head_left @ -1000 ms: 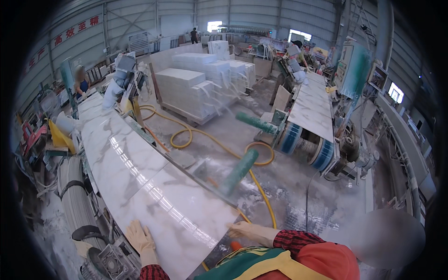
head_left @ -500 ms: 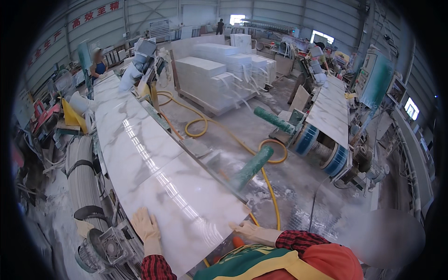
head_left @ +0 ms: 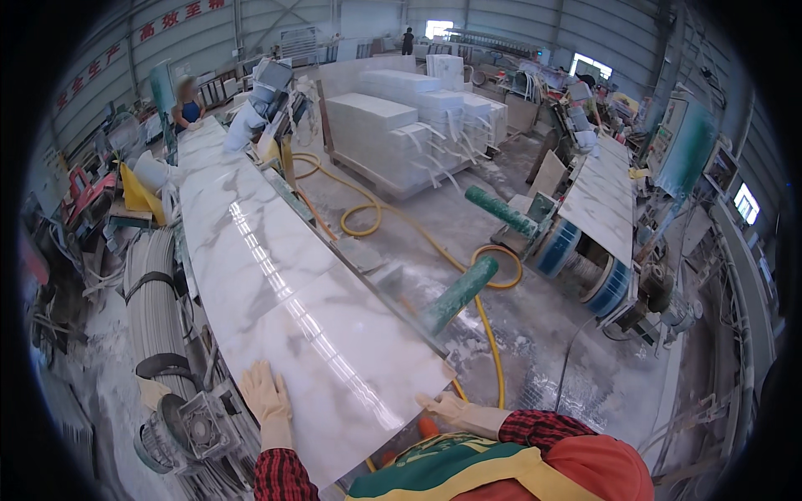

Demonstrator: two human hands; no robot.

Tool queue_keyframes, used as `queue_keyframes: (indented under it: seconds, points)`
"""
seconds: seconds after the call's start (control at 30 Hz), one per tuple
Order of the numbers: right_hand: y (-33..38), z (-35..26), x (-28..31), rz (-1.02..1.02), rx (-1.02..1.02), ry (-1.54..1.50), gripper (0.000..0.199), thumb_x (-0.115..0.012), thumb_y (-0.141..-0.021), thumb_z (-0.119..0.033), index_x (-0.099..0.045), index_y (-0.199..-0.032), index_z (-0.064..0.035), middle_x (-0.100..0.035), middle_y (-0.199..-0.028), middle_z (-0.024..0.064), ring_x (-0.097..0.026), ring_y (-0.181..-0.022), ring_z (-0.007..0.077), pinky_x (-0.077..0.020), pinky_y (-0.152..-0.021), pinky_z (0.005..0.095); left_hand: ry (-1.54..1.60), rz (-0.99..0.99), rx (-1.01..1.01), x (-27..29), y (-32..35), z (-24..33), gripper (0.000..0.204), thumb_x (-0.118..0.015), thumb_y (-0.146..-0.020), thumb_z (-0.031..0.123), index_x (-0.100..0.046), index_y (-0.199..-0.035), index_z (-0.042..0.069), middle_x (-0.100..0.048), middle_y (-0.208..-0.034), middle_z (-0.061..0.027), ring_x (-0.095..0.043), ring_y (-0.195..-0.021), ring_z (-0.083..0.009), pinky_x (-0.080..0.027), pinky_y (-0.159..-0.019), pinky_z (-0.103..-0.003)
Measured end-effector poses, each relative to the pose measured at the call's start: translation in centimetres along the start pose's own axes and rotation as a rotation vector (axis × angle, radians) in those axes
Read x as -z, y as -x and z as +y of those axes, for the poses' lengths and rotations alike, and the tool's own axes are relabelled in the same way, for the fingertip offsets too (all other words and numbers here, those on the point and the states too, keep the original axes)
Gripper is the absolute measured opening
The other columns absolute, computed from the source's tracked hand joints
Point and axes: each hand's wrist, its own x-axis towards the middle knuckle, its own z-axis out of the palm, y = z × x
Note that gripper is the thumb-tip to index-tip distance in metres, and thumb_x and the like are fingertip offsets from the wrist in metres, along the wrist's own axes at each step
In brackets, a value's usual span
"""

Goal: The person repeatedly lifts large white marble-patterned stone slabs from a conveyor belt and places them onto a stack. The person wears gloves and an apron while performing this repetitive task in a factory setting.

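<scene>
L hand, in a cream-coloured glove w/ a red-and-black checked sleeve behind it, lies flat, palm down, on the near L side of the polished white stone slab w/ grey-brown veins. Fingers straight out, fairly close together, pointing to the far end; thumb a bit apart, on the slab side.

R hand, same sort of glove, is at the near R corner of that slab, fingertips touching the edge. Fingers partly bent; underside hidden, so can't tell if it's pinching the edge or just resting on it.

Slab sits at the near end of the L-hand line, its far edge meeting a second veined white slab at a thin seam. Just below the R hand: a small orange rounded thing, kind unclear, next to the green apron w/ yellow trim.

L of the slab: a dusty grey motor and a strapped bundle of long grey strips. R of it: a green-painted cylinder and a yellow hose on the floor. Far L, a co-worker in dark blue is by the line's far end.
</scene>
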Motion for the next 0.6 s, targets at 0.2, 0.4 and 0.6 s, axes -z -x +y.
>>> queue_keyframes:
  seconds: [0.2,0.4,0.6]
  points:
    - [0.7,-0.2,0.2,-0.017,0.016,-0.037,0.097,-0.059,-0.084,-0.087,-0.077,-0.092,0.008,-0.076,-0.091,0.0198,-0.072,-0.088,0.028,-0.0551,-0.084,0.0408,-0.021,-0.01,0.01,0.4,0.3,0.6,0.053,-0.055,-0.104,0.034,-0.052,-0.151,0.01,-0.047,-0.161,-0.0176,-0.037,-0.15,-0.0446,-0.021,-0.128,-0.055]
    - [0.2,1.2,-0.2,-0.005,-0.035,-0.061,0.094,-0.061,-0.086,-0.084,-0.078,-0.095,0.0082,-0.077,-0.095,0.0206,-0.073,-0.09,0.0268,-0.0551,-0.087,0.0409,-0.016,0.01,-0.012,0.7,0.7,0.9,0.052,-0.057,-0.103,0.032,-0.053,-0.15,0.01,-0.048,-0.16,-0.0189,-0.038,-0.149,-0.0458,-0.022,-0.127,-0.056]
    - [0.7,0.9,-0.1,-0.011,-0.039,-0.045,0.096,-0.063,-0.084,-0.084,-0.077,-0.098,0.0104,-0.077,-0.096,0.0214,-0.074,-0.09,0.0275,-0.0569,-0.084,0.0409,-0.009,0.056,-0.027,0.4,1.2,0.6,0.051,-0.059,-0.102,0.031,-0.055,-0.148,0.009,-0.051,-0.157,-0.0209,-0.04,-0.148,-0.0467,-0.023,-0.126,-0.056]
